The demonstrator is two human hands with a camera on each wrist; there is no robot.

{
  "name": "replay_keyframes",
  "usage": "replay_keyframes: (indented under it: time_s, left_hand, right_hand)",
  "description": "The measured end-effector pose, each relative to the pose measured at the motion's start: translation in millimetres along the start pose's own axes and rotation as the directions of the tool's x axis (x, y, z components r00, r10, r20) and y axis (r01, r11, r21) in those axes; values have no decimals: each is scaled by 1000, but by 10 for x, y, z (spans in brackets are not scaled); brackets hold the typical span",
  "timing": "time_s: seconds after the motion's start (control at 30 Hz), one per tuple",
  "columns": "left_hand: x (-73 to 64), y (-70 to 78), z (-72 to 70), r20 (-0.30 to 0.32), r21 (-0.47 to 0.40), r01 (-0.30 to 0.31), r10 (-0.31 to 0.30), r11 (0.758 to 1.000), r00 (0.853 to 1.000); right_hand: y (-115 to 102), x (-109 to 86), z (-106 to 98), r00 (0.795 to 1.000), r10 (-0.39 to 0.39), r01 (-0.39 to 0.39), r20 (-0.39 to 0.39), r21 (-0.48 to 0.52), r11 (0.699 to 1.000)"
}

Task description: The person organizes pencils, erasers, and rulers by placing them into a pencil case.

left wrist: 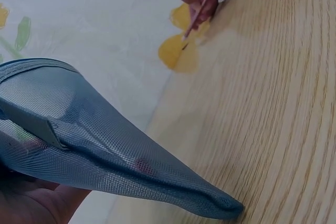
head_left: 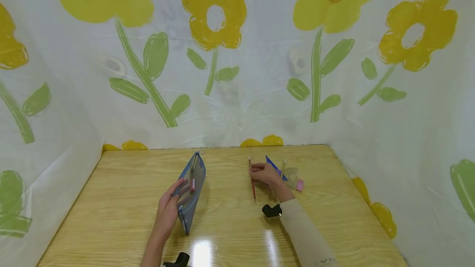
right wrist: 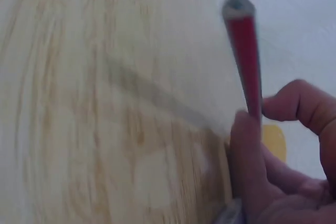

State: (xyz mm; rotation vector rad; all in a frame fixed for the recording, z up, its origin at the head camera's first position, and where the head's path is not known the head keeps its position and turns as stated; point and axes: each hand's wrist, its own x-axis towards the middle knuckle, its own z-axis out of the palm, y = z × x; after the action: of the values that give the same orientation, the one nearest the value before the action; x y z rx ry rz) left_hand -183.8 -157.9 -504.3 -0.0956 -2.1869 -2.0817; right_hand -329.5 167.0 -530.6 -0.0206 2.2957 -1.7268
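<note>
In the head view my left hand (head_left: 168,213) grips a blue mesh zip pouch (head_left: 190,210) by its side, its mouth spread apart. Inside the pouch lies a small red-and-white item (head_left: 193,185). The left wrist view shows the see-through mesh pouch (left wrist: 105,140) close up, its lower tip near the table. To the right, my right hand (head_left: 264,174) pinches a red pencil (head_left: 254,190) between thumb and fingers. The right wrist view has the red pencil (right wrist: 245,56) pointing one end towards the camera, off the tabletop.
Beside the right hand lie a blue ruler-like piece (head_left: 272,162), a clear protractor (head_left: 292,174), a pink eraser (head_left: 299,185) and a light pencil (head_left: 283,166). The wooden table (head_left: 122,201) meets flower-printed curtains (head_left: 252,73) at the back and sides.
</note>
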Motion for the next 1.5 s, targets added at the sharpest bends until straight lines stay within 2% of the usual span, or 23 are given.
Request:
replay_keyframes:
  time_s: [0.13, 0.33, 0.5, 0.67, 0.8, 1.03, 1.23, 1.5]
  left_hand:
    - [2, 6, 3, 4, -1, 12, -12, 1000, 1000]
    - [-7, 0, 4, 6, -2, 13, -13, 1000, 1000]
    - [-13, 5, 10, -2, 4, -10, 10, 1000, 1000]
    - [-25, 15, 26, 3, -11, 4, -4, 1000, 1000]
    - [-34, 10, 38, -2, -13, 14, -14, 1000, 1000]
    - [-34, 2, 68, -16, -33, 1, -2, 999, 1000]
    - [-59, -1, 68, -13, -57, 7, -8, 998, 1000]
    - [-63, 19, 70, -23, -37, 5, -6, 999, 1000]
  right_hand:
    - [1, -3, -59, 997, -12, 10, 73, 22, 1000]
    - [-3, -9, -108, 990, -7, -6, 138, 99, 995]
    - [-2, -10, -141, 983, -37, 12, 182, 134, 991]
    - [25, -22, -138, 978, -52, 20, 203, 155, 988]
    - [9, -43, -94, 979, -76, 44, 191, 168, 985]
    - [-151, -97, -22, 972, -166, 133, 166, 194, 972]
    - [-291, -187, 64, 969, -222, 192, 111, 234, 953]
    - [-416, -260, 209, 944, -330, 316, 8, 269, 910]
